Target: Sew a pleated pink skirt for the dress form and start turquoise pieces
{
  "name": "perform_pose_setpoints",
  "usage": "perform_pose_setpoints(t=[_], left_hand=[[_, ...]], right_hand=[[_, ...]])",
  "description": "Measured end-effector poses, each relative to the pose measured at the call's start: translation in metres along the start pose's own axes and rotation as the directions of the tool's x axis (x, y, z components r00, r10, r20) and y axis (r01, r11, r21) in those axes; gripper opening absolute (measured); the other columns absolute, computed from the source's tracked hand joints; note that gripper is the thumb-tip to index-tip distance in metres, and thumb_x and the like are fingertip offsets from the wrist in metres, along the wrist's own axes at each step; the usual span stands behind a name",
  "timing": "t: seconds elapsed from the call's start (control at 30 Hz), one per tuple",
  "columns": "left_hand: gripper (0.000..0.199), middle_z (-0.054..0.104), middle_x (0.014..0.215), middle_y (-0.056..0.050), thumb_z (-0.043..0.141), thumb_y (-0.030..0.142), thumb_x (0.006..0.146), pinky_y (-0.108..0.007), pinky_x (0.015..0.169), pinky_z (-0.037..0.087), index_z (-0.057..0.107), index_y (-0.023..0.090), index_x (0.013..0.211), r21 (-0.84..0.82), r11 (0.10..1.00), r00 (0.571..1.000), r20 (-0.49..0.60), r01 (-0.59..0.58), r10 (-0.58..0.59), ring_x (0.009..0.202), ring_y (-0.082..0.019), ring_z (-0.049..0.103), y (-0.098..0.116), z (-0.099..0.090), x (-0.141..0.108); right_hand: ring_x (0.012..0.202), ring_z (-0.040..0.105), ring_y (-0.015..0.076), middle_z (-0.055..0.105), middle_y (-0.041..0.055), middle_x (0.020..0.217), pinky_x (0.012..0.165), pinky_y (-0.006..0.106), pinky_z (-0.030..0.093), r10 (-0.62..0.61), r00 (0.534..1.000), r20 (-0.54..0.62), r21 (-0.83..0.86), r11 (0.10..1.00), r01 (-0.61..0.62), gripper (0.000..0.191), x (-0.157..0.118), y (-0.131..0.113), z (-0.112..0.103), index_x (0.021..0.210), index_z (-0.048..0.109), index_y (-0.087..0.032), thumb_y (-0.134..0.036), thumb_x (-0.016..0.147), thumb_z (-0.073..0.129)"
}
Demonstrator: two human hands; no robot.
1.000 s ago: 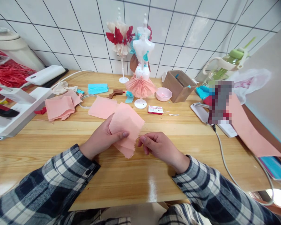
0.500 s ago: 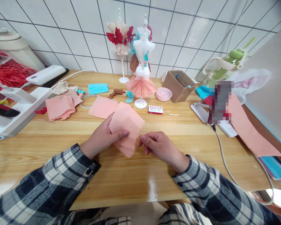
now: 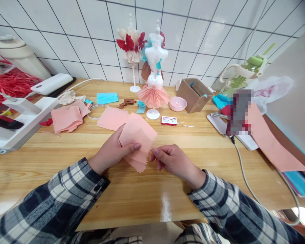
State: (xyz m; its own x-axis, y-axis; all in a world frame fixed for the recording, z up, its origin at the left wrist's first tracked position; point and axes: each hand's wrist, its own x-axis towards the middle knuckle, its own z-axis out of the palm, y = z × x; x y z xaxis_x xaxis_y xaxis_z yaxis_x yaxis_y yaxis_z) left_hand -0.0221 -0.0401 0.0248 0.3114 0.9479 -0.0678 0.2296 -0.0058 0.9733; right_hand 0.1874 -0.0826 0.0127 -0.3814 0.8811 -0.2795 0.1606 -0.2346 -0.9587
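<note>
At the left of the frame, pink sheets (image 3: pixel 66 118) are piled on the wooden table (image 3: pixel 66 145). In the middle, the left hand (image 3: pixel 110 149) is closed on pink paper (image 3: pixel 139 132) with a jagged edge, and the thumb is pressed on top. Above, a pink skirt (image 3: pixel 152 98) is worn by a white doll form (image 3: pixel 156 53). Just right of the paper, the fingers of the right hand (image 3: pixel 171 159) are pinched together; whether anything thin is held cannot be told.
</note>
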Motion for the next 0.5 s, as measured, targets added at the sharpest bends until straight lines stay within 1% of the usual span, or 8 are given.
perform_pose_setpoints(t=[0.3, 0.5], left_hand=[[0.072, 0.063, 0.121, -0.010, 0.074, 0.047, 0.069, -0.033, 0.080, 0.055, 0.045, 0.018, 0.129, 0.056, 0.998, 1.000, -0.013, -0.023, 0.024, 0.106, -0.029, 0.061, 0.0000, 0.0003, -0.0002], [0.071, 0.064, 0.119, -0.010, 0.073, 0.047, 0.070, -0.034, 0.081, 0.055, 0.046, 0.018, 0.129, 0.049, 0.998, 0.999, -0.017, -0.028, 0.028, 0.107, -0.029, 0.061, -0.0024, -0.0009, 0.0006]], right_hand=[[0.041, 0.036, 0.0049, 0.055, -0.0024, 0.051, 0.043, 0.020, 0.028, -0.007, 1.000, -0.013, -0.011, 1.000, 0.007, 0.052, 0.0006, -0.0001, 0.0004, 0.076, 0.067, -0.012, -0.061, 0.084, 0.051], [0.043, 0.039, 0.0054, 0.055, -0.0015, 0.052, 0.042, 0.019, 0.027, -0.017, 0.999, -0.030, -0.009, 1.000, 0.017, 0.053, 0.0013, 0.0017, 0.0009, 0.076, 0.067, -0.012, -0.062, 0.084, 0.051]])
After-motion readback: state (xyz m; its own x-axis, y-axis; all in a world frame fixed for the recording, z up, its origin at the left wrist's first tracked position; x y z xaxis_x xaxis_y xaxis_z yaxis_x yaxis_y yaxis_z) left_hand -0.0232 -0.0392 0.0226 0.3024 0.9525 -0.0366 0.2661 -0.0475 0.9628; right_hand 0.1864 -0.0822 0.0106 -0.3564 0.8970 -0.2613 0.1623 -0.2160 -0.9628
